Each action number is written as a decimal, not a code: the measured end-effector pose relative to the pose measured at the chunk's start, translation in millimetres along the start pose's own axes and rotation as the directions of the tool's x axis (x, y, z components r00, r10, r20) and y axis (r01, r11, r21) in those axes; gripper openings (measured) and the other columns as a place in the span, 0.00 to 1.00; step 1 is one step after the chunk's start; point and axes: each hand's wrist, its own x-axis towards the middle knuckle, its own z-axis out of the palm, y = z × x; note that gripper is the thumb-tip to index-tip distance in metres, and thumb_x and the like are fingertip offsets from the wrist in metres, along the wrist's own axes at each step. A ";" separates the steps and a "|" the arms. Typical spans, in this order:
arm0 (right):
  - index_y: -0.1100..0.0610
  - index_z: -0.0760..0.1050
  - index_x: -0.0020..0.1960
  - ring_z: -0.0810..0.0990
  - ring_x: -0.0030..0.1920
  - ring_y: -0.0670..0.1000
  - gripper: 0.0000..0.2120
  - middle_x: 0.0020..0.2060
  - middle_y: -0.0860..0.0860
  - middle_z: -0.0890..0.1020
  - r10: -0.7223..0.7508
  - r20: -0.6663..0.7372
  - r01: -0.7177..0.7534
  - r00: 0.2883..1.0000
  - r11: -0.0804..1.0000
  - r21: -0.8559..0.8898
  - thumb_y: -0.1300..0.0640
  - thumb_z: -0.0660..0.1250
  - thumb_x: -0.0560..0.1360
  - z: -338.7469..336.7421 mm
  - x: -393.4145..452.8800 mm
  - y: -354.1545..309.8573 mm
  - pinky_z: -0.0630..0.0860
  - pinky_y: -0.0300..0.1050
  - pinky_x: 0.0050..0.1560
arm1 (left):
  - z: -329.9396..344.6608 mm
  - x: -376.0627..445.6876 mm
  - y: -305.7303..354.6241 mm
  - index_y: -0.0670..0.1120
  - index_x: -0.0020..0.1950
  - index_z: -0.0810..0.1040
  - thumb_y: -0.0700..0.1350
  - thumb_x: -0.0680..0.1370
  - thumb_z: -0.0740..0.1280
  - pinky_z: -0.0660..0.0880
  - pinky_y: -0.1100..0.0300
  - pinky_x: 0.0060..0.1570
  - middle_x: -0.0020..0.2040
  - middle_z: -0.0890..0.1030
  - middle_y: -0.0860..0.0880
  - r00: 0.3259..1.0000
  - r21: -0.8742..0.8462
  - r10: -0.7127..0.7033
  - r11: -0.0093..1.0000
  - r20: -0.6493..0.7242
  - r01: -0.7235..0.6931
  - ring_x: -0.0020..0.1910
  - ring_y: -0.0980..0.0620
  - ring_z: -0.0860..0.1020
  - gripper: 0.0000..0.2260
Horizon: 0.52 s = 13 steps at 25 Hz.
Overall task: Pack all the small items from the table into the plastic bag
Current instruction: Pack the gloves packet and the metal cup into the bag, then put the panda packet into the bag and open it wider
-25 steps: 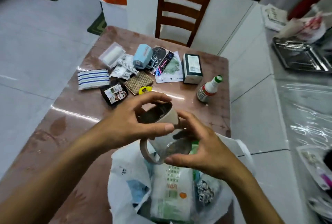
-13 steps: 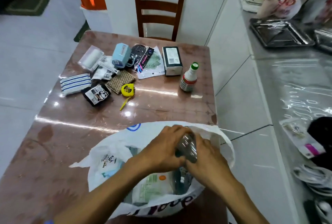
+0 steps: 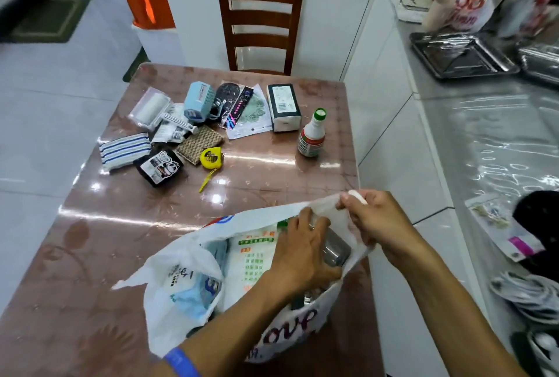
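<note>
Fingers of the left hand (image 3: 305, 251) wrap a grey metallic cup (image 3: 334, 248) inside the white plastic bag (image 3: 181, 282) at 6 o'clock, right hand (image 3: 375, 219) pinching its rim, while a green-capped bottle (image 3: 313, 134) and yellow tape measure (image 3: 211, 158) await at 12.

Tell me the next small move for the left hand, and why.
Probably let go of the grey roll and draw the left hand out of the plastic bag: the roll already sits inside, the right hand pinches the rim open, and the yellow tape measure waits nearest.
</note>
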 end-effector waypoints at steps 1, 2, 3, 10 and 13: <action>0.56 0.81 0.39 0.67 0.24 0.48 0.14 0.21 0.46 0.70 -0.082 -0.034 0.083 0.996 0.996 0.027 0.52 0.63 0.79 -0.2 -9.8 -9.0 0.66 0.43 0.27 | -2.2 -3.9 -5.4 0.55 0.67 0.64 0.64 0.63 0.71 0.72 0.49 0.59 0.69 0.63 0.48 0.999 -0.017 0.010 1.000 -0.048 -0.011 0.62 0.44 0.67 0.36; 0.55 0.81 0.40 0.68 0.24 0.46 0.14 0.21 0.45 0.71 -0.162 -0.050 0.163 0.986 0.986 0.022 0.51 0.63 0.79 0.2 -19.6 -17.1 0.66 0.41 0.27 | -1.3 -7.3 -14.8 0.55 0.66 0.64 0.63 0.62 0.71 0.73 0.50 0.58 0.68 0.64 0.49 0.996 -0.033 0.041 0.999 -0.083 -0.044 0.60 0.45 0.68 0.36; 0.55 0.81 0.41 0.69 0.25 0.43 0.14 0.22 0.45 0.72 -0.225 -0.043 0.226 0.973 0.974 0.018 0.50 0.62 0.79 2.1 -28.3 -22.8 0.68 0.40 0.28 | -1.9 -9.4 -23.7 0.55 0.67 0.64 0.63 0.63 0.71 0.73 0.49 0.59 0.69 0.65 0.50 0.993 -0.050 0.080 0.995 -0.092 -0.085 0.62 0.46 0.68 0.35; 0.56 0.80 0.39 0.69 0.22 0.44 0.16 0.21 0.48 0.72 -0.161 -0.002 0.161 0.987 0.986 0.041 0.50 0.61 0.80 3.9 -37.9 -34.0 0.66 0.38 0.23 | -15.2 -11.0 -22.8 0.57 0.78 0.54 0.66 0.70 0.68 0.60 0.39 0.72 0.80 0.52 0.50 0.973 -0.028 0.092 0.996 0.211 -0.088 0.78 0.42 0.49 0.42; 0.56 0.79 0.38 0.76 0.27 0.52 0.18 0.28 0.52 0.79 -0.223 -0.031 0.191 0.974 0.891 -0.412 0.44 0.63 0.77 -4.5 -31.6 -35.8 0.76 0.49 0.28 | -48.6 -55.9 -51.5 0.53 0.67 0.72 0.58 0.68 0.73 0.70 0.45 0.61 0.70 0.72 0.46 0.944 0.126 0.169 0.982 -0.284 -0.138 0.68 0.42 0.71 0.29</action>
